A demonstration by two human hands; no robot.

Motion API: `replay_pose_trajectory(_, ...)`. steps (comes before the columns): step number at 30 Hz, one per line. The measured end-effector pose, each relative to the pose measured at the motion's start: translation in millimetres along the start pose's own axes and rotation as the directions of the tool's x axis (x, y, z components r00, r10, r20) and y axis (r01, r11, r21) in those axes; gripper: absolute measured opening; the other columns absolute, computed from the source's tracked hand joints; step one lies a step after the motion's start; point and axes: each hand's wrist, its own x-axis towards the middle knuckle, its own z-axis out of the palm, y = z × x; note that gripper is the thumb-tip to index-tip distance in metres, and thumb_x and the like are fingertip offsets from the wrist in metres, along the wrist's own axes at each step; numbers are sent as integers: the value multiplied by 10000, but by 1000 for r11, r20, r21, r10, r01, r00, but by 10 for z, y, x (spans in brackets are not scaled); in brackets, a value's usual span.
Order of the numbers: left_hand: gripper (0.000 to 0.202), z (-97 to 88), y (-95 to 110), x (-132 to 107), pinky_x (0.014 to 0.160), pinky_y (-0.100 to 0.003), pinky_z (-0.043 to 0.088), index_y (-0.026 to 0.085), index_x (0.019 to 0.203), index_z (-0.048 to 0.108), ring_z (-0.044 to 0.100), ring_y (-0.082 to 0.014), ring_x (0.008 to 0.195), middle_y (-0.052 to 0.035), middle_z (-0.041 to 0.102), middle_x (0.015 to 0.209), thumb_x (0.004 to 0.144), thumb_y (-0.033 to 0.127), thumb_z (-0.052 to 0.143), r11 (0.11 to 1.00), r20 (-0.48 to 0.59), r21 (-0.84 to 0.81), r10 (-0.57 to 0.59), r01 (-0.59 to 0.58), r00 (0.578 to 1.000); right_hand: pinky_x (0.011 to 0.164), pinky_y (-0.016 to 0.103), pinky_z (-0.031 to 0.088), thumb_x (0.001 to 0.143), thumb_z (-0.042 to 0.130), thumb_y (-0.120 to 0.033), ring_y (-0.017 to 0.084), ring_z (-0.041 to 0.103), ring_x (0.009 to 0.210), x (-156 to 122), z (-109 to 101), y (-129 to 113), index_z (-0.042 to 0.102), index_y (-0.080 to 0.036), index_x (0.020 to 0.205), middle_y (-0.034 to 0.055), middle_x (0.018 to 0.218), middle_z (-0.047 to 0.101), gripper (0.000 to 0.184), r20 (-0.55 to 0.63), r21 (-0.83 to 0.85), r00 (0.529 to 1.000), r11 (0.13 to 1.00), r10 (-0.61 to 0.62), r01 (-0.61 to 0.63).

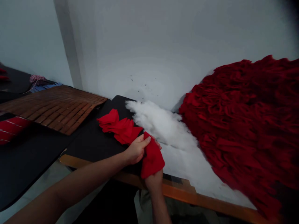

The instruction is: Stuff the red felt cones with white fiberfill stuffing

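A soft red cloth (123, 130) lies in a long crumpled strip across the black tabletop (93, 143), and its near end bunches up between my hands. My left hand (137, 149) grips the cloth from the left side, fingers curled over it. My right hand (154, 182) is below and partly behind the bunched end (153, 158), which hides most of its fingers. Just right of the hands lies a fluffy mass of white fibre stuffing (163, 130). Beyond that rises a large heap of ruffled dark red fabric (240, 124).
A brown slatted bamboo mat (53, 109) lies to the left, with a red cloth with white stitching (11, 129) beside it. A wooden table edge (177, 189) runs along the near side. A white wall (149, 46) stands behind.
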Motion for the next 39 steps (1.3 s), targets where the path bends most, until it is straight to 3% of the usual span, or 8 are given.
replay_pose_trajectory(8,255,17,-40,-50,721,-340,469,114,853,539,630,-224,776,-122,663,804,724,322,611,997,61,55,-48,45,997,1047,452,238,801,411,-316,225,367,1215,112,6,-110,425,-223,1234,76,1275,442,443,56,11,995,996,83,-84)
replay_pose_trajectory(15,309,51,3,-52,783,-313,449,106,860,584,620,-204,816,-109,667,828,678,344,659,992,17,105,-76,74,997,906,406,427,756,442,-296,211,505,1093,167,-29,-176,349,-227,1296,71,1174,552,552,71,196,991,972,115,-127)
replay_pose_trajectory(21,273,-6,145,63,651,-265,468,120,731,582,609,-155,651,-47,649,691,653,368,666,965,-199,208,203,-161,959,837,423,467,836,288,-383,219,594,971,186,-194,-357,524,-154,1167,113,1061,628,466,238,616,952,728,191,-300)
replay_pose_trajectory(25,289,40,128,40,560,-232,449,89,663,598,576,-136,552,-49,630,607,623,361,687,903,-197,423,178,-80,964,753,385,500,811,405,-480,209,628,847,166,-229,-357,598,-153,1035,93,901,678,441,223,629,902,653,369,-422)
replay_pose_trajectory(29,304,157,184,79,552,-255,464,118,608,561,561,-131,501,-35,603,543,651,405,652,964,-264,264,75,-3,961,606,326,509,747,539,-441,178,614,651,115,-281,-255,585,-150,973,56,745,665,371,233,532,839,658,491,-533)
replay_pose_trajectory(33,317,104,213,153,460,-243,431,138,574,504,511,-118,415,-7,538,460,667,413,630,948,-345,316,67,48,936,666,359,493,735,539,-427,200,587,766,338,-464,-127,571,-136,959,89,852,613,369,-58,186,919,908,391,-375)
replay_pose_trajectory(36,322,-73,111,124,460,-272,433,135,629,514,530,-150,444,-30,555,503,649,434,632,845,-338,498,-19,196,941,885,472,381,735,543,-336,290,351,1193,684,-515,0,488,-174,1170,160,1289,368,467,-235,-218,969,968,71,-124)
replay_pose_trajectory(39,356,-217,30,59,604,-322,475,130,800,548,593,-214,678,-79,604,740,573,355,705,615,-213,784,131,89,968,962,566,226,682,602,-209,357,125,1294,952,-413,189,459,-203,1222,152,1409,171,559,-103,-490,995,869,17,-65)
